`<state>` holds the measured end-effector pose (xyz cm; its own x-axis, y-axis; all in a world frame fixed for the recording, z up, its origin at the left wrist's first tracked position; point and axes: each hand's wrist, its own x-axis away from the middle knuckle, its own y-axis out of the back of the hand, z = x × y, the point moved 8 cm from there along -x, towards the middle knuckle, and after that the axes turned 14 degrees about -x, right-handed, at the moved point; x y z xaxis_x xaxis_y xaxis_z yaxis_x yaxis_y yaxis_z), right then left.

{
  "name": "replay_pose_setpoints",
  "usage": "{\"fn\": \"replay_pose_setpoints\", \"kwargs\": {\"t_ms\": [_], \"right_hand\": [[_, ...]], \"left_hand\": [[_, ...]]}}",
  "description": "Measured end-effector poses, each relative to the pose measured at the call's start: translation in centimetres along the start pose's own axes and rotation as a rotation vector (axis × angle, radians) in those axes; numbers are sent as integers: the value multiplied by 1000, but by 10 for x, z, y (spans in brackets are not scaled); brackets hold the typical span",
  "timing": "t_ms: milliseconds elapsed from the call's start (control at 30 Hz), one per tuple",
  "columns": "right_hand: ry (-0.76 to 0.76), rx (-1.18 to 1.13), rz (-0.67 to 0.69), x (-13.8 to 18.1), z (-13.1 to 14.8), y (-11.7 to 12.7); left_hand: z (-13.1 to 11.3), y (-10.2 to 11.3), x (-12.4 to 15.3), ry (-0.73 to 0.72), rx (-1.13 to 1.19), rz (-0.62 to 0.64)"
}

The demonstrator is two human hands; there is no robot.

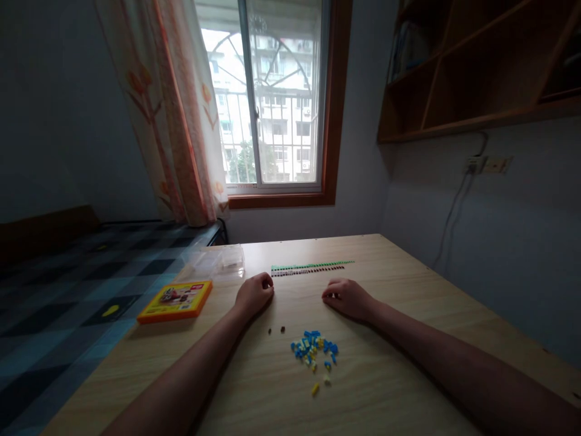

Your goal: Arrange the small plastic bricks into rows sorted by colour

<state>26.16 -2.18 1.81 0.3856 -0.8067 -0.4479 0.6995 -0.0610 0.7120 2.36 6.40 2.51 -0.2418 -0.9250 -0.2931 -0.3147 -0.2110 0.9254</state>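
Note:
My left hand [255, 293] rests on the table by the left end of two lined-up rows, its fingers curled closed. Whatever it may hold is hidden. A row of green pieces [308, 266] lies behind a row of dark brown pieces [306, 271]. To the right, in front of the rows, my right hand [349, 297] has thumb and fingers drawn together in a pinch; what is between them is too small to name. Between my forearms lies a loose pile of small blue and yellow building bricks [313, 346]. Two small dark pieces [282, 329] sit left of the pile.
On the left of the wooden table [390, 375] lie a yellow-orange box [177, 301] and a clear plastic tray [218, 261]. A bed with a checked cover [68, 290] adjoins the left side. Wall shelves [481, 79] hang at upper right, and a window [285, 121] is behind.

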Motion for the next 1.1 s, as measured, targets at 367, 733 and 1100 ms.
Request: {"fn": "replay_pose_setpoints", "kwargs": {"t_ms": [367,733,1100], "right_hand": [[-72,-17,85,11,-10,12],[-203,69,-5,0,-49,52],[-325,-3,11,-18,-93,50]], "left_hand": [[-6,2,6,-58,60,22],[-4,3,8,-63,123,9],[-1,0,6,-100,231,44]]}}
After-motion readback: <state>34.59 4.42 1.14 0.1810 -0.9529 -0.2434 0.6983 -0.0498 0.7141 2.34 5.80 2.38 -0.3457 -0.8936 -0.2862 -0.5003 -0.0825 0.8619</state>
